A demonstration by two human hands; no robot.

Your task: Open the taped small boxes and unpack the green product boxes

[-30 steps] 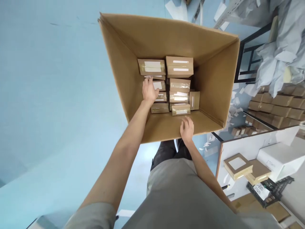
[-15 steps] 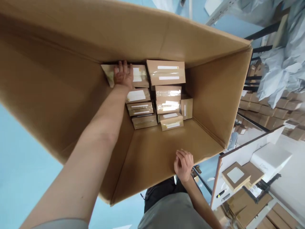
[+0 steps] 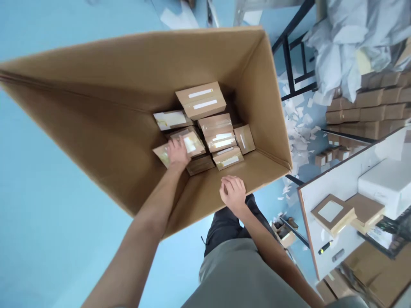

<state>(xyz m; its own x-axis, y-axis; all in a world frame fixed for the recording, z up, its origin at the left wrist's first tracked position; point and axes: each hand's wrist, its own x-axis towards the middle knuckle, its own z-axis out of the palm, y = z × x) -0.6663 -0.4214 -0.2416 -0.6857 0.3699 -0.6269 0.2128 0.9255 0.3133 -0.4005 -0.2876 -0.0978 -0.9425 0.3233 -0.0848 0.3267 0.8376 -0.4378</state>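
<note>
A tall open cardboard box (image 3: 205, 47) stands in front of me, with several small cardboard boxes inside. Deep within it, my left hand (image 3: 178, 152) is closed on a small taped cardboard box (image 3: 195, 143) with a white label. This small box lies tilted over others at the left of the stack; my fingers partly cover it. A labelled small box (image 3: 175, 119) shows just beyond it. To the right, a larger one (image 3: 202, 100) sits on top of the stack. My right hand (image 3: 233, 190) hooks over the near rim of the big box, its fingers curled inward.
At the right, a white table (image 3: 349, 179) holds two brown boxes (image 3: 330, 211), a white block and a cutter (image 3: 326, 247). Beyond are a black metal frame (image 3: 287, 64), grey plastic bags (image 3: 346, 47) and stacked cartons (image 3: 369, 102). Paper scraps (image 3: 295, 132) litter the blue floor.
My left hand has drawn a small box from the far left of the stack toward me, uncovering another beneath. My right hand stays at the near rim. The view has shifted and turned.
</note>
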